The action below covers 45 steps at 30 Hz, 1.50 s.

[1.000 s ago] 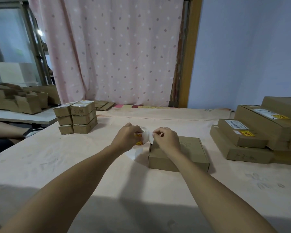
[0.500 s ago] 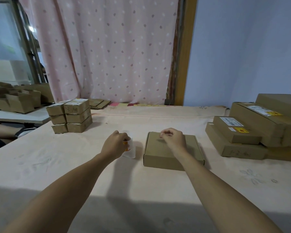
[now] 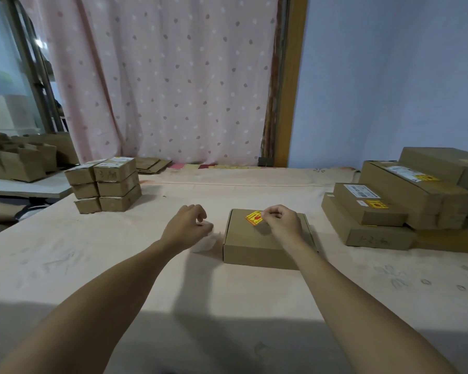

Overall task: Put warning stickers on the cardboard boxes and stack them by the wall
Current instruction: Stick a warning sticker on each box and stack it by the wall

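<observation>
In the frame centre the right hand (image 3: 281, 222) pinches with curled fingers a yellow-red warning sticker (image 3: 254, 217), print not readable, on the top of a flat brown cardboard box (image 3: 262, 245), while the left hand (image 3: 185, 228) curls over white backing paper (image 3: 204, 242), grip not clear

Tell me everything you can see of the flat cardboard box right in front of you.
The flat brown cardboard mailer box lies closed and level on the pale pink tablecloth. A yellow-and-red warning sticker sits slightly askew near its far left top corner. The right hand rests curled fingers at the sticker's right edge.
</observation>
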Motion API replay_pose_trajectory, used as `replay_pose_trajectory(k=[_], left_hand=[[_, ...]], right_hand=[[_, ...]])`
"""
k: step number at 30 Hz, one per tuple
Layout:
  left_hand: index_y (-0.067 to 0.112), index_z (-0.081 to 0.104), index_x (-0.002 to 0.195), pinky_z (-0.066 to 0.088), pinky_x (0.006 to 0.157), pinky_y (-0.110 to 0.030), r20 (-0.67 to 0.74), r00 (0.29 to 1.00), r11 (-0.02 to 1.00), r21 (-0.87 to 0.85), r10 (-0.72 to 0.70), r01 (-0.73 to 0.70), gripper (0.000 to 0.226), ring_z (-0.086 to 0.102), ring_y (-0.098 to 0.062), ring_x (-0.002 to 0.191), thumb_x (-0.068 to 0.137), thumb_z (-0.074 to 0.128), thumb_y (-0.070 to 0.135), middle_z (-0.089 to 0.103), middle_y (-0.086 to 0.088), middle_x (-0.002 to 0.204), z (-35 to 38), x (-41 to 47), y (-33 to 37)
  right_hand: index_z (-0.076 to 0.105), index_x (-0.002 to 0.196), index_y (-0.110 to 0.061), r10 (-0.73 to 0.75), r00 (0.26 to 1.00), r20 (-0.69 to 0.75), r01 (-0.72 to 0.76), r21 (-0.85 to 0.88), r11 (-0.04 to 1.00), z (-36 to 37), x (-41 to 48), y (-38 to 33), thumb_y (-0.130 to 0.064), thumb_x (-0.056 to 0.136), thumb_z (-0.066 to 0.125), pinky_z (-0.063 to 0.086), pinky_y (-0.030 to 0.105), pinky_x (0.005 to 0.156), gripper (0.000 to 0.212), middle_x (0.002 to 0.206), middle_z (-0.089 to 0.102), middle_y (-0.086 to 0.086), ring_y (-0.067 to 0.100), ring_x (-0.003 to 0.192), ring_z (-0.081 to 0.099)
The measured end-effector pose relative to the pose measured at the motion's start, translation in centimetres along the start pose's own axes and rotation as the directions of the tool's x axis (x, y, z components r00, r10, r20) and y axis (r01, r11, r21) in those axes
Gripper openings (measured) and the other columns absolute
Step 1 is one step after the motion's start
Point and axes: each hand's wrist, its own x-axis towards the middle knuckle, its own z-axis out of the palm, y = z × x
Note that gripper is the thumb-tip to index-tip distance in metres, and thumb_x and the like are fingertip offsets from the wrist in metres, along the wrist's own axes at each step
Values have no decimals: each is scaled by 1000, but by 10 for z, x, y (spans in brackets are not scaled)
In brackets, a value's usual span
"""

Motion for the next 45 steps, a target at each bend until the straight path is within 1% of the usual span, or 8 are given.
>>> replay_pose_trajectory(k=[6, 14, 19, 28, 33, 36, 40, 45], left_hand=[[24, 64, 90, 45, 78, -32, 11, 994, 986, -129, 111, -109, 4, 53, -10, 95, 89, 65, 28, 65, 13, 90, 22, 12, 49], [20, 72, 105, 39, 79, -24, 63, 965, 961, -126, 255, -246, 14, 54, -12, 98, 94, 63, 21, 67, 6, 103, 74, 16, 103], [19, 71, 110, 51, 83, -36, 140, 963, 966, -147, 231, -211, 20, 58, -16, 99, 95, 61, 28, 63, 2, 106, 94, 17, 118], [24, 75, 108, 46, 74, -33, 144, 972, 979, -112, 184, -169, 23, 57, -19, 91, 89, 66, 34, 57, 0, 96, 105, 21, 137], [28, 77, 106, 47, 80, -33, 192, 972, 987, -111, 134, -114, 23, 57, -19, 94, 86, 68, 36, 55, 0, 99, 108, 23, 138], [33, 75, 112, 45, 82, -32, 240, 961, 987, -116, 135, -110, 26, 55, -19, 98, 87, 68, 36, 53, -1, 101, 106, 26, 137], [36, 71, 121, 43, 87, -32, 299, 939, 985, -78, 170, -153, 30, 53, -19, 105, 92, 63, 37, 54, -5, 105, 106, 30, 136], [36, 69, 124, 40, 86, -31, 331, 929, 986, -62, 164, -151, 33, 52, -19, 108, 93, 62, 42, 54, -5, 107, 107, 32, 134]], right_hand=[[66, 103, -15, -3, 998, 68, 9, -84, 996, -25, -2, 1, -12, 92, 72, 43, 21, 68, 13, 86, 71, -7, 11, 91, 61], [74, 91, -26, -6, 989, 149, 52, -303, 951, -72, 7, 12, -11, 89, 70, 48, 21, 71, 16, 90, 70, -8, 11, 91, 65], [73, 94, -28, -22, 986, 163, 88, -411, 907, -85, 16, 20, -12, 91, 70, 42, 15, 63, 17, 91, 65, -11, 6, 88, 59], [67, 85, -37, -31, 997, 76, 65, -496, 866, -76, 21, 36, -16, 86, 69, 54, 34, 81, 21, 94, 68, -7, 18, 95, 64], [69, 101, -31, -80, 993, 88, 116, -583, 804, -77, 21, 42, -24, 90, 68, 52, 36, 87, 13, 113, 63, -4, 18, 108, 57], [61, 118, -23, -16, 1000, 12, 20, -607, 794, -80, 21, 43, -34, 89, 71, 42, 34, 86, 32, 124, 50, -2, 19, 120, 46], [54, 116, -21, 162, 987, -8, -146, -475, 868, -77, 19, 48, -53, 86, 68, 48, 39, 92, 46, 121, 49, 1, 24, 112, 53], [48, 124, -19, 183, 983, 6, -159, -470, 868, -74, 17, 50, -54, 87, 71, 46, 38, 90, 56, 127, 49, 5, 28, 117, 54]])
